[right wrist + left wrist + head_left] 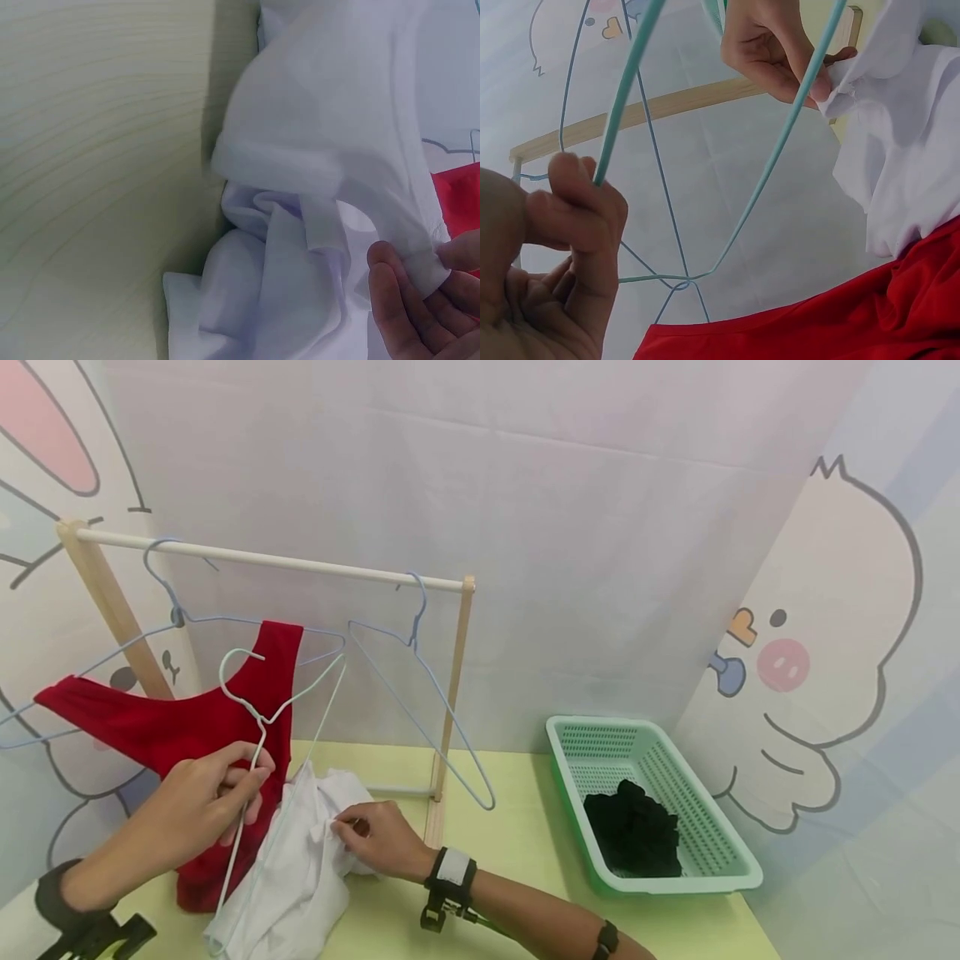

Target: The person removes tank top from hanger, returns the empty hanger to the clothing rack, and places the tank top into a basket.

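Observation:
My left hand point(213, 793) grips a pale green wire hanger point(264, 720) by one arm, fingers curled round the wire. The hanger's lower end reaches into a white garment point(300, 868) bunched on the table. With thumb and fingertips my right hand point(386, 839) pinches the edge of that white cloth; in the right wrist view the pinched edge point(424, 262) is lifted above the folds. Behind the left hand, a red sleeveless top point(187, 718) hangs by its straps from a blue hanger point(176, 614).
A wooden rack point(300, 564) with a white rail stands behind the hands. On its right end hangs a bare blue hanger point(416, 643). Farther right, a green basket point(716, 802) holds black cloth point(633, 831). Everything stands on a pale yellow table point(517, 827).

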Tool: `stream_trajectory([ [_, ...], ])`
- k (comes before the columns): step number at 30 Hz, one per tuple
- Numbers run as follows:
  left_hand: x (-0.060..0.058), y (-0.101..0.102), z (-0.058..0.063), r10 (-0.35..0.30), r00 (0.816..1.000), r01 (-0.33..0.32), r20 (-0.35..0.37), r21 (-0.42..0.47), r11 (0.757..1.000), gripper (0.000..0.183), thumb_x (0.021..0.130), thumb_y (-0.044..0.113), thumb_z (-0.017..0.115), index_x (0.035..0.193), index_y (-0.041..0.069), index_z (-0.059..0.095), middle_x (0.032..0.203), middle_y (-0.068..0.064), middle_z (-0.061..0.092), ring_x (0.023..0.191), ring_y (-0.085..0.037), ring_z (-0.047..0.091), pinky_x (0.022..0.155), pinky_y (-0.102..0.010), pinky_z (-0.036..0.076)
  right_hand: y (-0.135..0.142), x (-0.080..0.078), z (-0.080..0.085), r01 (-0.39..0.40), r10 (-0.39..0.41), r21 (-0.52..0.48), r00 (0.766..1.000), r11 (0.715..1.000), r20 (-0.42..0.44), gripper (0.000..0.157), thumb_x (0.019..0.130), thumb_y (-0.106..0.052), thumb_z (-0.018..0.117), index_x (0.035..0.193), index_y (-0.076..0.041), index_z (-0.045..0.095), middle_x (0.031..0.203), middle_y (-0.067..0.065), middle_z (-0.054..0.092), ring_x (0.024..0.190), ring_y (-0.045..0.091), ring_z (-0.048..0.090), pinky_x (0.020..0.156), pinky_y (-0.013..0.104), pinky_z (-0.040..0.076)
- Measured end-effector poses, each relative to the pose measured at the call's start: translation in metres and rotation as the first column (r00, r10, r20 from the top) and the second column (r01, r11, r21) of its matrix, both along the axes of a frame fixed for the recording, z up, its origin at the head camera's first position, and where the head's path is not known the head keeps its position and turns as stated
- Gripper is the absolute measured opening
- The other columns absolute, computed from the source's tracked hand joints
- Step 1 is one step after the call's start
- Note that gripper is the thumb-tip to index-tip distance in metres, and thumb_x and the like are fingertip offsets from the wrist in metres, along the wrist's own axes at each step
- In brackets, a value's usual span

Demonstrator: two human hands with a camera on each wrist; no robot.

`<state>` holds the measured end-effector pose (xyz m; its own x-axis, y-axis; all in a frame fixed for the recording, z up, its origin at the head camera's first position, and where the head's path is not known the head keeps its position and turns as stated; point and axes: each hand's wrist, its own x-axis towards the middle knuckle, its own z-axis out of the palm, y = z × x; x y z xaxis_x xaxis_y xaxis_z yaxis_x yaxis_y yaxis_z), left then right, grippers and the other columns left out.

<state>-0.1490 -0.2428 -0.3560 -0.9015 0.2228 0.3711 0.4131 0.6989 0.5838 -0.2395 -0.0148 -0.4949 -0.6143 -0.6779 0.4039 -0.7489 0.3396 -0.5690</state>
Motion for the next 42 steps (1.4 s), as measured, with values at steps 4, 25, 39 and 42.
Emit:
stream_trajectory([
  [4, -0.004, -0.001, 0.000, 0.003, 1.000, -0.003, 0.011, 0.008, 1.000, 0.009, 0.099, 0.010, 0.057, 0.106, 0.005, 0.056, 0.060, 0.007, 0.052, 0.040, -0.005, 0.046, 0.039, -0.025, 0.042, 0.000, 0.000, -0.003, 0.002, -0.002, 0.002, 1.000, 1.000, -0.010, 0.017, 0.099, -0.015, 0.060, 0.099, -0.005, 0.074, 0.086, -0.002, 0.073, 0.068, -0.012, 0.056, 0.061, 0.005, 0.046],
  [25, -0.009, -0.002, 0.026, 0.053, 0.997, -0.054, -0.063, -0.013, 0.998, 0.014, 0.100, 0.014, 0.057, 0.112, 0.008, 0.060, 0.059, 0.007, 0.052, 0.041, -0.007, 0.045, 0.041, -0.025, 0.041, 0.003, 0.001, -0.026, -0.105, 0.083, 0.419, 0.994, 0.902, 0.070, 0.087, 0.081, -0.058, 0.072, 0.153, -0.034, 0.029, 0.098, -0.010, 0.048, 0.077, -0.003, 0.048, 0.063, 0.008, 0.040],
  [39, -0.016, 0.004, 0.053, 0.048, 0.990, -0.047, -0.130, 0.012, 0.999, 0.019, 0.099, 0.015, 0.059, 0.116, 0.008, 0.062, 0.059, 0.005, 0.054, 0.040, -0.011, 0.044, 0.038, -0.025, 0.037, 0.002, 0.011, -0.043, -0.038, 0.110, 0.593, 0.990, 0.805, -0.087, 0.108, 0.068, -0.070, 0.075, 0.155, -0.030, 0.024, 0.103, -0.007, 0.036, 0.082, 0.002, 0.038, 0.062, 0.009, 0.030],
  [42, -0.019, 0.003, 0.058, 0.045, 0.991, -0.045, -0.128, 0.005, 0.999, 0.020, 0.099, 0.017, 0.059, 0.117, 0.009, 0.062, 0.059, 0.006, 0.053, 0.039, -0.011, 0.043, 0.037, -0.026, 0.035, 0.000, 0.012, -0.044, -0.034, 0.107, 0.595, 0.990, 0.803, -0.089, 0.108, 0.069, -0.071, 0.074, 0.155, -0.031, 0.024, 0.104, -0.008, 0.035, 0.082, 0.002, 0.037, 0.062, 0.009, 0.030],
])
